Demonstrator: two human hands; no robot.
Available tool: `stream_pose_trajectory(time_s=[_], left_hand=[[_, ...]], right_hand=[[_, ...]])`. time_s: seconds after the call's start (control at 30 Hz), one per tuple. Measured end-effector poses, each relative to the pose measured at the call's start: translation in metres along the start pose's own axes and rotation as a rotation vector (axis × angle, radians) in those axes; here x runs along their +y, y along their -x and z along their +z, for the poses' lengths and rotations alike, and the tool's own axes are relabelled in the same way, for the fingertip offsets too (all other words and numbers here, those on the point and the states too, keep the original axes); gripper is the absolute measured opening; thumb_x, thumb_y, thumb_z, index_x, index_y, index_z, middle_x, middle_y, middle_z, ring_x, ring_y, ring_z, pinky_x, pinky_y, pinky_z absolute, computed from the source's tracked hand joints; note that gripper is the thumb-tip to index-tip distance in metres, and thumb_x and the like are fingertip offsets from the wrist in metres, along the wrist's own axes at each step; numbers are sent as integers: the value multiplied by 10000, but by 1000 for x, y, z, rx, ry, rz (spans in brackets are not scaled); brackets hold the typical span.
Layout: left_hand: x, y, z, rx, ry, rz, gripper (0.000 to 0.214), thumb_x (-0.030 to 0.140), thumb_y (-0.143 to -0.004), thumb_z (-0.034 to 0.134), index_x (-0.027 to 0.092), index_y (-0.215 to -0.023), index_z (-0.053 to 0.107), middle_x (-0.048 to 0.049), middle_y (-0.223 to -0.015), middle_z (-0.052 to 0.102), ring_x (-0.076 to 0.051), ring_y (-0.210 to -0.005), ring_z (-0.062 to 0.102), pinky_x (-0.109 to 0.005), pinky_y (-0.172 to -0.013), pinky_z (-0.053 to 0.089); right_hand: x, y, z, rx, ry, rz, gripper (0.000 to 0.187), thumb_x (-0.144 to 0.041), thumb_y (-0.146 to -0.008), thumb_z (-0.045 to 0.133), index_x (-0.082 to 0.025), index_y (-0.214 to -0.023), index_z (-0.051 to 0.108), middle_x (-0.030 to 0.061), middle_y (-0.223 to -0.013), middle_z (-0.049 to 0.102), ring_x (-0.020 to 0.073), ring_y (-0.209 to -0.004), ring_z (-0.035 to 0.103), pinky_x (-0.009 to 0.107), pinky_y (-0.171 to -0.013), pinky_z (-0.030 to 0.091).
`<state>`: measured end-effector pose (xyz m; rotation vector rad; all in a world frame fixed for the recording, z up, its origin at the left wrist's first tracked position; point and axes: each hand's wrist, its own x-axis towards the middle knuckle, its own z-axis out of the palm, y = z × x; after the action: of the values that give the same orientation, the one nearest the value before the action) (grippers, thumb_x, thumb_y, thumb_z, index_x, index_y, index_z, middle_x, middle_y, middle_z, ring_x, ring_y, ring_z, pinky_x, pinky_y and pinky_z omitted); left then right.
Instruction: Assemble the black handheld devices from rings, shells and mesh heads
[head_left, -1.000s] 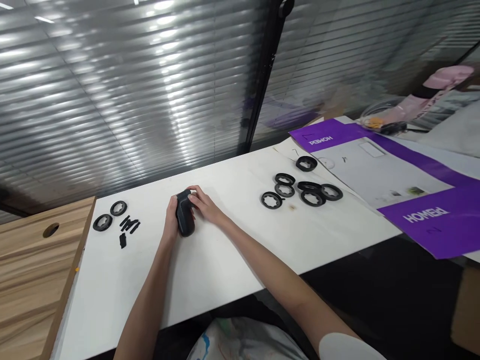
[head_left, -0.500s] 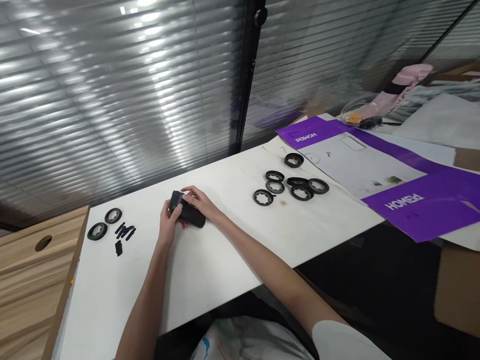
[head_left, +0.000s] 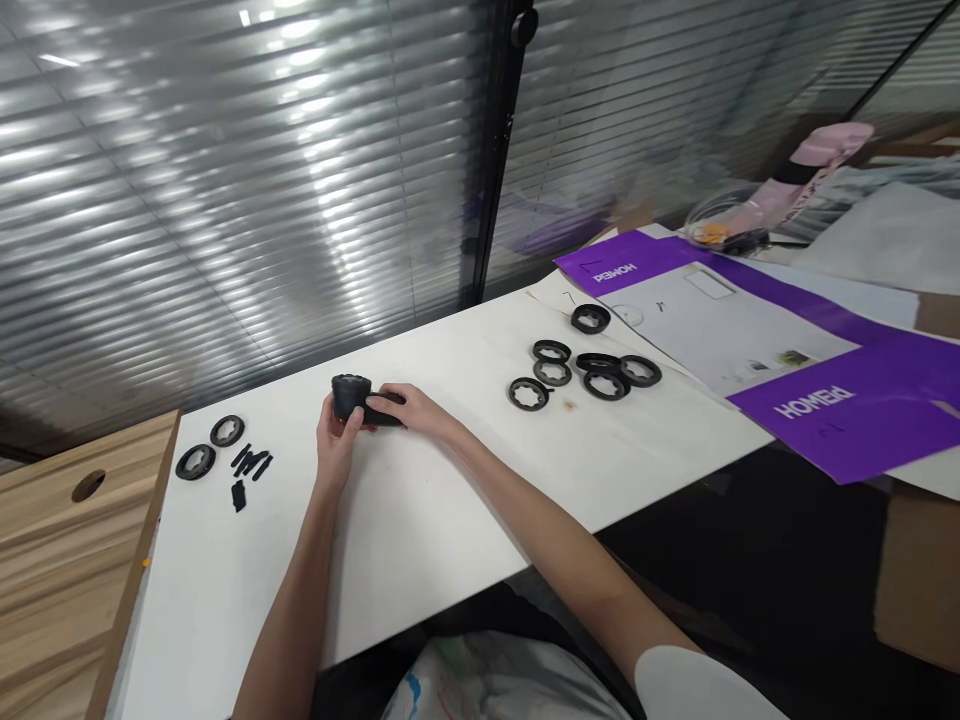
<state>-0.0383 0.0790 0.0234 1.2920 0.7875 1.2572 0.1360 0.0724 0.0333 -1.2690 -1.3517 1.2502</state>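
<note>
Toward the back edge of the white table, my left hand [head_left: 335, 440] wraps round a black cylindrical piece [head_left: 350, 396] with a ridged top rim. From the right, my right hand [head_left: 416, 408] has its fingers closed over a dark black part [head_left: 385, 411] that reaches sideways from the cylinder. Whether these are one piece or two I cannot tell. Left of my hands lie two black rings with toothed inner edges, one a notched ring [head_left: 227, 431], the other a thicker ring [head_left: 196, 462]. Beside them are several small black strips [head_left: 251, 463].
Several more black rings [head_left: 606, 385] lie on the right of the white table [head_left: 442, 540]. Purple and white printed sheets [head_left: 810, 405] overlap its right end. A wooden board [head_left: 67, 560] adjoins the left side. Metal blinds [head_left: 225, 200] behind glass stand along the back.
The black cylinder has been turned from lying slanted to showing its ridged rim upward. My right hand has shifted slightly right and down along it.
</note>
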Motion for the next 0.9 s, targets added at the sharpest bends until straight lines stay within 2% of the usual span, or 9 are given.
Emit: stream_pose_trajectory(time_s=[0.2, 0.43, 0.6, 0.77, 0.9], left_hand=[[-9, -2, -3, 3, -29, 59, 605, 583, -834, 833, 188, -1266, 682, -145, -1222, 716, -278, -1026, 707, -304, -664, 633], [-25, -6, -15, 56, 39, 89, 558, 541, -860, 826, 170, -1254, 692, -128, -1167, 724, -222, -906, 708, -297, -680, 628], [-18, -7, -18, 117, 119, 54, 483, 535, -857, 834, 179, -1167, 730, -92, -1071, 737, -182, -792, 705, -267, -629, 611], [-8, -6, -12, 56, 97, 16, 520, 557, -818, 856, 189, -1168, 745, -100, -1107, 754, -201, -834, 723, -271, -658, 620], [-12, -8, -14, -55, 2, -63, 558, 570, -779, 881, 178, -1151, 739, -105, -1111, 751, -243, -884, 742, -309, -669, 644]], right_hand=[[4, -1, 1, 16, -47, -44, 552, -727, -779, 722, -180, -756, 654, -27, -649, 593, 127, -625, 482, 270, -573, 319], [19, -8, 4, -21, -210, -19, 534, -694, -762, 779, -169, -807, 692, -32, -616, 583, 113, -551, 458, 259, -512, 301], [17, -9, 10, -15, -246, 7, 519, -679, -756, 796, -171, -763, 693, -42, -604, 551, 99, -506, 436, 260, -482, 306], [5, -3, 11, 12, -275, -33, 463, -612, -762, 831, -172, -852, 716, -11, -708, 656, 144, -666, 590, 255, -615, 433], [1, 2, 9, -122, -278, -56, 450, -611, -805, 813, -187, -878, 679, -9, -689, 677, 181, -701, 658, 296, -720, 503]])
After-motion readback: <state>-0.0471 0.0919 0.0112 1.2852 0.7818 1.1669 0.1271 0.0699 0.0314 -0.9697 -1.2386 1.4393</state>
